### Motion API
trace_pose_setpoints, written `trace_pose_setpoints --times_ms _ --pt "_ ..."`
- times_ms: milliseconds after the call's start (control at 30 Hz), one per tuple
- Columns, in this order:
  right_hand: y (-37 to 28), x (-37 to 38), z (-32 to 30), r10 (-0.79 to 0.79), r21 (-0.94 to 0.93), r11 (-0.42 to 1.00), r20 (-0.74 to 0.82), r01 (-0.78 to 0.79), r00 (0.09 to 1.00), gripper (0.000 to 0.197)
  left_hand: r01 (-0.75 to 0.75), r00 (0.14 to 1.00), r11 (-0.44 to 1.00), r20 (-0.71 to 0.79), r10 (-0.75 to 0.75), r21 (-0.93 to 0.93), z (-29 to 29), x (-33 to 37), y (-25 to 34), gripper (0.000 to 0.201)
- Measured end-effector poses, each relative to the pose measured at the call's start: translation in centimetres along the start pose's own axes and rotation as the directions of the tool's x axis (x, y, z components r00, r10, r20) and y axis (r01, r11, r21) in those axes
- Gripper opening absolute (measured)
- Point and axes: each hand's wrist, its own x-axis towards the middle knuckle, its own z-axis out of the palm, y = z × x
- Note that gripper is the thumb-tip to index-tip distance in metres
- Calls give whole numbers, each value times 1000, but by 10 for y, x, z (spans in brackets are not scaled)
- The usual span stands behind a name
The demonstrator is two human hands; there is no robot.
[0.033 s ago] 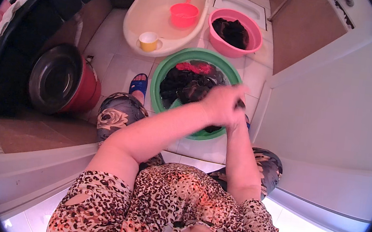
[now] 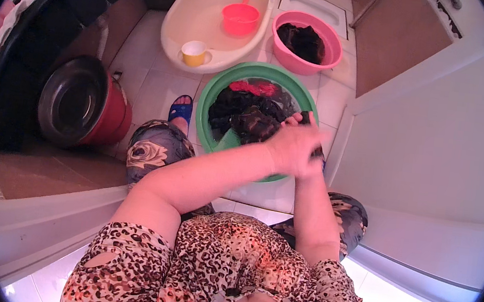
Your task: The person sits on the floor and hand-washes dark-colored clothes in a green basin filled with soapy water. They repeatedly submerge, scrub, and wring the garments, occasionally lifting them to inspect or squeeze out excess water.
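Green basin (image 2: 212,97) holds dark laundry (image 2: 246,115); my left hand (image 2: 293,148) clenches some; right grip I can't tell. Pink basin (image 2: 330,56) holds dark clothes too.

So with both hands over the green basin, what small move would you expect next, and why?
Probably another rub of the dark cloth between the hands. The left hand lies across the right hand at the near right rim of the green basin, and the fingers seem closed on dark fabric. The heap of dark and red laundry is in the basin, so the washing looks unfinished.

Green basin (image 2: 212,97) glossy plastic; dark laundry (image 2: 240,115) wet cloth.
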Motion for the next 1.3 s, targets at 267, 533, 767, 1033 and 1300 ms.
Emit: trace_pose_setpoints --times_ms 267,533,767,1033,1300 --pt "44 3 80 -60 -243 966 -555 -92 830 33 388 911 892 -241 -334 233 -28 13 -69 23" --pt "34 -15 25 -232 -206 957 -112 206 966 32 37 987 956 -158 10 290 11 -1 -28 20" --pt "35 0 75 -117 -312 947 -564 -80 818 28 293 929 942 -280 -240 164 -13 8 -56 22" --pt "35 2 65 -49 -317 937 -538 -147 842 33 213 949 973 -257 -184 92 -8 8 -70 19" --pt "-42 8 51 -82 -188 982 -588 -37 804 33 365 861 927 350 -370 82 -54 24 -87 46"
